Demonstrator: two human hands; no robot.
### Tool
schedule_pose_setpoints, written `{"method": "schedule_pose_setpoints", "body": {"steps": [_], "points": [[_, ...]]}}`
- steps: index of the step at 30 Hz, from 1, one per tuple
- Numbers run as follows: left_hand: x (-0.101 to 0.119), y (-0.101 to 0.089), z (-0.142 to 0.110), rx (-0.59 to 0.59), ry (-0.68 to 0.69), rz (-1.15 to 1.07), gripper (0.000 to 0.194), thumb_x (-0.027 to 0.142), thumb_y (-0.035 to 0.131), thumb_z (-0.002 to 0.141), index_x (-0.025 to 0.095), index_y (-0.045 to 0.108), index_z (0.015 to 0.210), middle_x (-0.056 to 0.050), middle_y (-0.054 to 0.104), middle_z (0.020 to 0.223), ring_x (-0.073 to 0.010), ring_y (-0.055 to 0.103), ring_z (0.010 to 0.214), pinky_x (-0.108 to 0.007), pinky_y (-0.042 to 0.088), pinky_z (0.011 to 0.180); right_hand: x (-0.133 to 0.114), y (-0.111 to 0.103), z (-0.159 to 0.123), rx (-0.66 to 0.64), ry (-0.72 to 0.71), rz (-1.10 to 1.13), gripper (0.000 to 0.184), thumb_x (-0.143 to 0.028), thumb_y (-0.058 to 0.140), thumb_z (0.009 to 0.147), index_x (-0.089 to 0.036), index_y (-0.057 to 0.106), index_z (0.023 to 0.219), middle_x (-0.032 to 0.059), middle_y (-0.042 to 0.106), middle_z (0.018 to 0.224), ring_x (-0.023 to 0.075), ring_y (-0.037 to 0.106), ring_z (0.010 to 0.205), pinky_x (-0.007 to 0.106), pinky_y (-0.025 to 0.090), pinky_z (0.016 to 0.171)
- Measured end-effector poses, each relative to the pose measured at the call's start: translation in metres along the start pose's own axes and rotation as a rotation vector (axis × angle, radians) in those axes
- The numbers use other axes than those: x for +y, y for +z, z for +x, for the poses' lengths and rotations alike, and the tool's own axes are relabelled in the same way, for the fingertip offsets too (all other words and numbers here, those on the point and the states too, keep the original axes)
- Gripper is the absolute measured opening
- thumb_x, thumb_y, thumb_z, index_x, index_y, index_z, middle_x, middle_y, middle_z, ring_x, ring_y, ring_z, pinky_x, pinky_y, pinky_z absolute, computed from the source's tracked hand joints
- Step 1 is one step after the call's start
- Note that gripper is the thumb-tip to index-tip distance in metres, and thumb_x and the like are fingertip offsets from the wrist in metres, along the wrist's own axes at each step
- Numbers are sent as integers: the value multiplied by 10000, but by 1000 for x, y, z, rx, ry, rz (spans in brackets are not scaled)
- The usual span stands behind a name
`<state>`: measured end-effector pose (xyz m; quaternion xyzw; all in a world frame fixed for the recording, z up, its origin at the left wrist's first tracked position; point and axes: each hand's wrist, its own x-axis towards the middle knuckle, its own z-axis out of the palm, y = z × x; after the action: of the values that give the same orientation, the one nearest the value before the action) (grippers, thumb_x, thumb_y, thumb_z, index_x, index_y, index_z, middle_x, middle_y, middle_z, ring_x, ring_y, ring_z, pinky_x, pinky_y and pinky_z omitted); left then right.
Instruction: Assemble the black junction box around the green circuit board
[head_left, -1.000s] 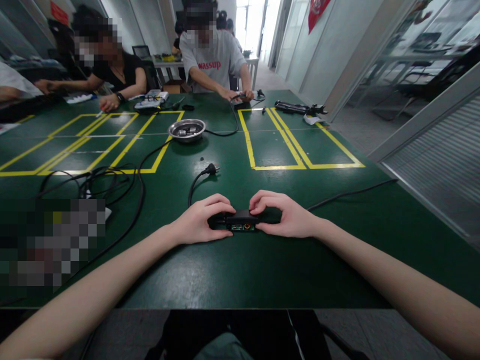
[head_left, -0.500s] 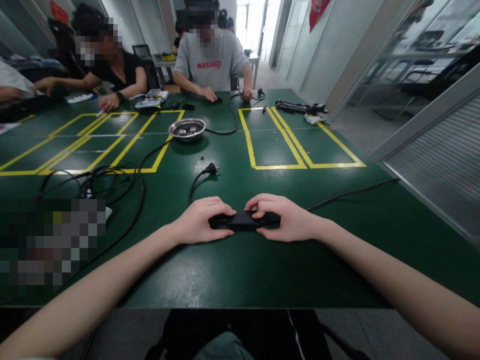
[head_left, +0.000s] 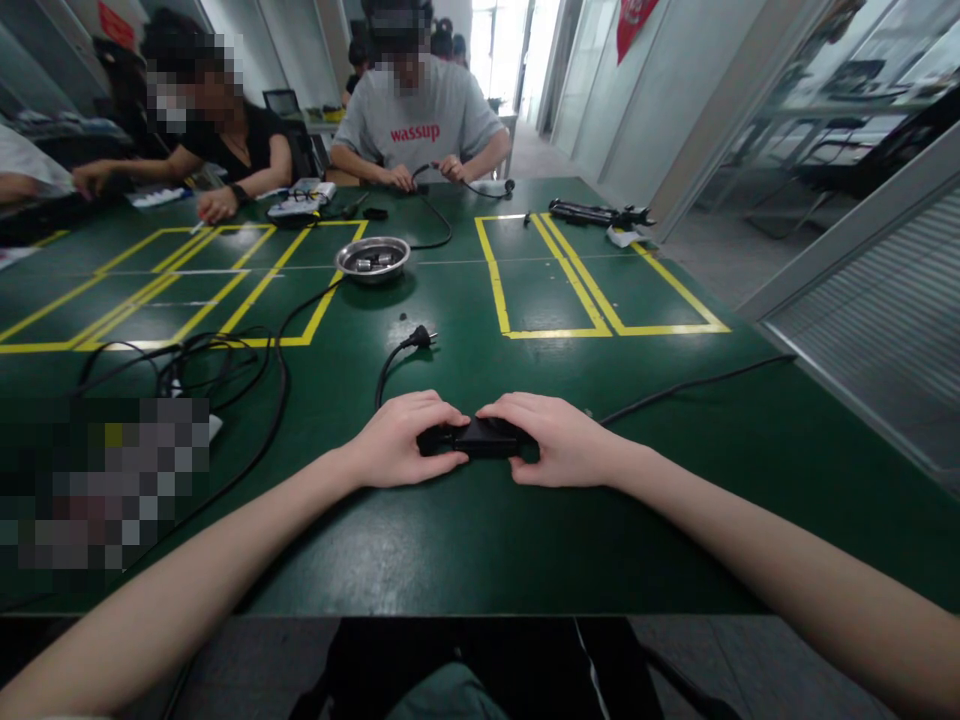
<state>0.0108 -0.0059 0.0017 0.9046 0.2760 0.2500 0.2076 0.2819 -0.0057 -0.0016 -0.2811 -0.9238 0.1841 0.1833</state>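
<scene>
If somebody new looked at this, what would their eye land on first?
Probably the left hand and right hand, closed around a small black case near the middle of the green table. Next, likely the bright yellow tape outlines farther back on both sides, and the shiny metal bowl at the left group's right edge.

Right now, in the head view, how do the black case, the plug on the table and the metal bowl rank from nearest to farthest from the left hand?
From the left hand:
1. Black case, at its fingertips.
2. Plug, just beyond the hand.
3. Metal bowl, farther across the table.
</scene>
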Motion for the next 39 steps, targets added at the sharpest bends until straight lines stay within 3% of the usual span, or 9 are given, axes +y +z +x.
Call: {"method": "schedule_pose_setpoints", "body": {"steps": [4, 9, 17, 31, 35, 39], "points": [[4, 3, 2, 4, -37, 52, 293, 365, 685, 882, 183, 652, 1108, -50, 709, 908, -198, 673, 822, -310, 538, 731, -2, 2, 2, -21, -13, -95, 443, -137, 623, 831, -163, 603, 1272, 127, 714, 1078, 257, 682, 985, 401, 549, 875], [5, 11, 4, -7, -47, 175, 335, 314, 697, 854, 178, 596, 1143, -58, 726, 966, -217, 688, 841, -335, 533, 777, 0, 1, 2, -38, -47, -177, 451, -115, 556, 867, -134, 592, 1316, 155, 723, 1111, 266, 688, 993, 420, 540, 883], [8, 14, 5, -52, -13, 360, 100, 291, 584, 921, 196, 571, 951, -38, 687, 824, -208, 672, 766, -314, 479, 731, -1, 1, 2, -56, -30, -168, 430, -132, 563, 886, -149, 608, 1313, 126, 742, 1068, 242, 684, 912, 375, 507, 836], [12, 12, 5, -59, 88, 415, 158, 332, 549, 968, 187, 589, 919, -40, 713, 793, -190, 663, 695, -316, 401, 665, -1, 0, 1, -57, -49, -105, 329, -215, 560, 957, -159, 632, 1273, 109, 765, 1057, 225, 700, 867, 350, 489, 803], [14, 11, 5, -68, 115, 414, 222, 367, 527, 1005, 186, 591, 894, -34, 715, 772, -182, 663, 681, -316, 398, 655, -4, -3, 2, -69, -57, -95, 238, -275, 584, 979, -173, 666, 1177, 102, 776, 1081, 221, 709, 862, 340, 482, 795], [17, 11, 6, -79, 115, 397, 241, 381, 535, 1006, 186, 591, 876, -28, 712, 755, -179, 662, 666, -313, 404, 652, -7, -7, 3, -87, -92, -150, 320, -438, 616, 997, -162, 678, 1149, 102, 777, 1004, 231, 705, 843, 348, 467, 796]]}}
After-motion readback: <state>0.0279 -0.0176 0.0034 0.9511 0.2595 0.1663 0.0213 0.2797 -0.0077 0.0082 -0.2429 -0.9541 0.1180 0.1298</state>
